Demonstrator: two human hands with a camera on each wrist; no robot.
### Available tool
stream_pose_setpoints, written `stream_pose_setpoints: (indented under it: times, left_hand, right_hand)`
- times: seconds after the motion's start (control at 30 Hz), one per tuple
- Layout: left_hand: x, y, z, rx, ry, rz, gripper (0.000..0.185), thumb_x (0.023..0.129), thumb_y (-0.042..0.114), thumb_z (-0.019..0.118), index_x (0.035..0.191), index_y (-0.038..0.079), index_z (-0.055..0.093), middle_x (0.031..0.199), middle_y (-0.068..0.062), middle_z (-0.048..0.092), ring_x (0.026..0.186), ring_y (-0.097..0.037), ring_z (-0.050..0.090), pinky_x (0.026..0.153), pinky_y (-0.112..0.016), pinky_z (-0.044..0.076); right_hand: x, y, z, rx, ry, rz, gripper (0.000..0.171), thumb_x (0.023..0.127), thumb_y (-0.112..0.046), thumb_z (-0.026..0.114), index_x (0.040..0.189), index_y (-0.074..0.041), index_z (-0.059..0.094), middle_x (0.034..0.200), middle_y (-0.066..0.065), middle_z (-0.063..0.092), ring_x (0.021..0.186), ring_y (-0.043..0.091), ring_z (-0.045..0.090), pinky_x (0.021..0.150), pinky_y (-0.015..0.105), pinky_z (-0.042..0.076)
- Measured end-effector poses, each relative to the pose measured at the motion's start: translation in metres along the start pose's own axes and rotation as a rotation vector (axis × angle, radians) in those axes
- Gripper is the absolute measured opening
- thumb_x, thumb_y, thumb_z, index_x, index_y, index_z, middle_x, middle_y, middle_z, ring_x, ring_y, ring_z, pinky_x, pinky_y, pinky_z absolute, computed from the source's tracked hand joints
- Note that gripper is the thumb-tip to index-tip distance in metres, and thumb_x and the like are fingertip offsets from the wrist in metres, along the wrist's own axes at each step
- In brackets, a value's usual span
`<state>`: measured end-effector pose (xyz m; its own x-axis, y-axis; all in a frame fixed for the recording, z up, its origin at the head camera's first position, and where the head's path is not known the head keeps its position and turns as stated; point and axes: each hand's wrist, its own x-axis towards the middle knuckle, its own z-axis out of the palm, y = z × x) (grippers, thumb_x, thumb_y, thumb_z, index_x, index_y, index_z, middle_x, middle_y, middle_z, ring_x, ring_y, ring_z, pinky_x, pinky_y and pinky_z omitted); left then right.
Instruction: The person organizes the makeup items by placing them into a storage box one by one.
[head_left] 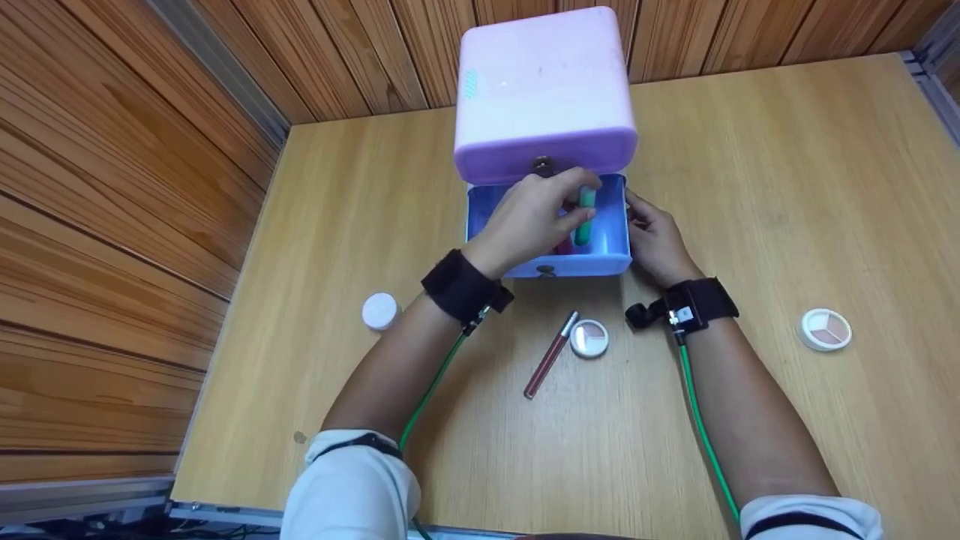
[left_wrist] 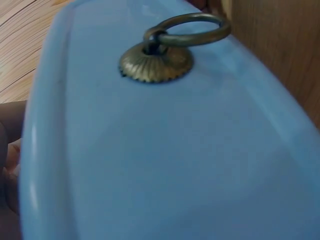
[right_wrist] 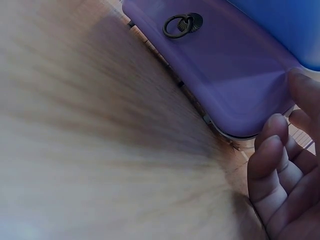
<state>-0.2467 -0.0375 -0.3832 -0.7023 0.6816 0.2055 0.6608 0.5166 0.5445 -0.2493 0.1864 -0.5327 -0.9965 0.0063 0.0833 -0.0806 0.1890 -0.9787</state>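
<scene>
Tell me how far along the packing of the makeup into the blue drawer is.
Partly done: a pink item already lies in the open blue drawer. In hand: the left hand holds a green tube over the drawer, while the right hand steadies its side. Left on the table: lip gloss, two compacts, white jar.

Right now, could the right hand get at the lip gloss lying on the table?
Probably yes. The right hand rests by the blue drawer and seems to hold nothing. The lip gloss lies in the open between the two arms, with only a small round compact beside it.
</scene>
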Motion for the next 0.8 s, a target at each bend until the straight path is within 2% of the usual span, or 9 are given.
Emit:
stream_pose_setpoints:
  times: [0.2, 0.4, 0.63, 0.8]
  left_hand:
    - [0.006, -0.004, 0.01, 0.045, -0.047, -0.041, 0.034, 0.096, 0.026, 0.064, 0.128, 0.014, 0.061, 0.099, 0.004, 0.064, 0.076, -0.007, 0.055, 0.064, -0.021, 0.043]
    - [0.007, -0.008, 0.018, 0.06, -0.064, -0.081, 0.035, 0.096, 0.027, 0.064, 0.129, 0.014, 0.062, 0.096, 0.005, 0.062, 0.073, -0.008, 0.053, 0.06, -0.022, 0.039]
    - [0.008, -0.009, 0.02, 0.094, -0.121, -0.091, 0.039, 0.097, 0.029, 0.062, 0.133, 0.014, 0.061, 0.075, 0.003, 0.052, 0.061, -0.01, 0.048, 0.051, -0.023, 0.032]
    - [0.008, -0.009, 0.02, 0.07, -0.178, -0.103, 0.041, 0.099, 0.028, 0.06, 0.137, 0.014, 0.057, 0.067, 0.001, 0.045, 0.052, -0.012, 0.044, 0.048, -0.023, 0.032]
  right_hand:
    - [0.0, 0.0, -0.001, -0.018, -0.002, -0.007, 0.049, 0.1, -0.017, 0.056, 0.148, -0.019, 0.044, 0.097, 0.008, 0.057, 0.09, 0.017, 0.054, 0.074, 0.023, 0.047]
    - [0.0, 0.002, 0.0, 0.014, -0.006, 0.004, 0.05, 0.1, -0.015, 0.057, 0.148, -0.019, 0.043, 0.098, 0.007, 0.058, 0.09, 0.016, 0.055, 0.074, 0.023, 0.049]
    - [-0.013, -0.033, 0.003, 0.01, -0.021, 0.006, 0.05, 0.1, -0.008, 0.055, 0.148, -0.007, 0.041, 0.093, 0.002, 0.057, 0.085, 0.011, 0.056, 0.073, 0.02, 0.05]
    - [-0.014, -0.035, 0.002, -0.004, -0.015, 0.021, 0.05, 0.1, -0.009, 0.054, 0.148, -0.008, 0.04, 0.095, 0.003, 0.057, 0.087, 0.012, 0.056, 0.075, 0.021, 0.05]
